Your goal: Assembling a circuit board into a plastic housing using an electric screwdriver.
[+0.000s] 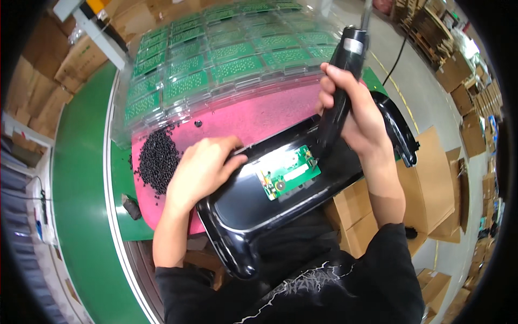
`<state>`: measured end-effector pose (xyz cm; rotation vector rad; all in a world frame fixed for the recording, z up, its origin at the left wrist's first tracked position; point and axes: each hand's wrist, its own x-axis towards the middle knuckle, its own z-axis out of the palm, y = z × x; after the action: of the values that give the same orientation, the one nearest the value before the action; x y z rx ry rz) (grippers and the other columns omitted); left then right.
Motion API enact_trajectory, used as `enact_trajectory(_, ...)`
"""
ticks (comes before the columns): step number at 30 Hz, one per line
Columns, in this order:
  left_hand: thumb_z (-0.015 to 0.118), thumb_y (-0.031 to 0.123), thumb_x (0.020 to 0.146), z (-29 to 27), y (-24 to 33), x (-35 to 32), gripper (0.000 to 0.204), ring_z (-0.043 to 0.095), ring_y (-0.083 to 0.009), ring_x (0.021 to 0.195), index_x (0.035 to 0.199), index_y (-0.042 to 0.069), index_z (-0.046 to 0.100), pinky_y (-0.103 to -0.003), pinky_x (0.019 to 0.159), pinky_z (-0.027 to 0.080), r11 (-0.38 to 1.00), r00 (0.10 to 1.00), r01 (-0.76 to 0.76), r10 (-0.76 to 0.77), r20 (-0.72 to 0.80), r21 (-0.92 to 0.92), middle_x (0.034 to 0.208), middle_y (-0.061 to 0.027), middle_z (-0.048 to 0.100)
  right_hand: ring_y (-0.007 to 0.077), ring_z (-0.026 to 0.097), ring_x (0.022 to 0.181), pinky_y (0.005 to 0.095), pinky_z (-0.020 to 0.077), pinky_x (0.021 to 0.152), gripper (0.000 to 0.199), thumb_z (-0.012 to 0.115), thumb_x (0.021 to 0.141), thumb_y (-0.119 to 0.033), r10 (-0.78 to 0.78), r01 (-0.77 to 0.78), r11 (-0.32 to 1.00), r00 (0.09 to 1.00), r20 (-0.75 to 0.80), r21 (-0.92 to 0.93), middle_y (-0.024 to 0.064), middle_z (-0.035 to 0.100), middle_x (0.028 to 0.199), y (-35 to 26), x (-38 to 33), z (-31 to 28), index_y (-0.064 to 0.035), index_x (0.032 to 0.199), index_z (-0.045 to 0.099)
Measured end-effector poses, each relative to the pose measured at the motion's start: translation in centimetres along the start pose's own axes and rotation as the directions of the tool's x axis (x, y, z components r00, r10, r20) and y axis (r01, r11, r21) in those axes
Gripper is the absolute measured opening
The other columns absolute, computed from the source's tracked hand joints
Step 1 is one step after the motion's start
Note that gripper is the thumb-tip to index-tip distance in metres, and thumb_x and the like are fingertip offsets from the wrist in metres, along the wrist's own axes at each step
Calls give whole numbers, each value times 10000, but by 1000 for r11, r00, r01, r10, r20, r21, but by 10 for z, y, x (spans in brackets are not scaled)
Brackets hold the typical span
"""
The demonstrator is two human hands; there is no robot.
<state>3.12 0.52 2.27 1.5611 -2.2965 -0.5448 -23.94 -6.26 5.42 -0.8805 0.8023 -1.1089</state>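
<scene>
A glossy black plastic housing (pixel 243 202) lies tilted across the near edge of the pink mat, with a green circuit board (pixel 291 171) set in its middle. My left hand (pixel 204 166) rests on the housing's far left rim, thumb and fingers bent over the edge. In my right hand (pixel 356 108) is a black electric screwdriver (pixel 339 102), held upright and leaning. Its lower end meets the right edge of the board; the exact tip is hard to make out. Left of my left hand lies a heap of small black screws (pixel 158 156).
Clear plastic trays of green circuit boards (pixel 216 54) are stacked at the back of the pink mat (pixel 243 121). A small dark lump (pixel 130 206) sits by the mat's left edge. Open cardboard boxes (pixel 426 183) stand on the right. A cable hangs from above.
</scene>
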Motion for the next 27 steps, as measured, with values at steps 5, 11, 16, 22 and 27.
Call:
enact_trajectory(5,674,208,879,12,11,-5,233,623,-433,847,946,-14,657,-491,705,491,999,999,-45,44,10,30,873,-216,656,202,623,890,454,562,845,158,675,912,-125,-104,137,952,986,-134,273,89,614,963,-7,-15,-27,-29,1009,595)
enact_trajectory(11,661,176,876,2,27,-5,193,619,-442,792,873,-14,629,-492,669,470,993,998,-58,56,27,100,790,-228,626,152,562,789,328,527,664,316,529,952,-62,-540,556,831,817,-203,26,76,556,1051,-26,-101,-83,-10,1261,485)
enact_trajectory(16,627,-3,869,-14,49,-52,209,710,-336,842,1055,-81,682,-374,777,526,991,947,-43,81,-312,127,913,-249,710,117,539,813,274,490,729,238,531,930,24,-892,524,447,200,-405,-725,54,553,988,-17,-147,-209,-24,1163,514)
enact_trajectory(22,697,278,937,-42,-81,-168,493,666,-385,886,1358,47,584,-444,721,552,590,685,338,381,-621,734,1277,-228,627,296,609,1161,395,510,955,496,750,791,-278,-591,-689,639,-156,-792,-342,182,635,1187,156,-344,-487,-11,1183,605)
enact_trajectory(27,613,208,960,-71,-60,-201,249,524,-205,806,960,-34,552,-356,740,483,931,397,-1,-336,-854,-366,870,-88,562,377,492,1326,508,447,1057,559,672,838,-374,74,-824,300,-482,-873,480,146,541,1414,225,-419,-409,-105,1322,597)
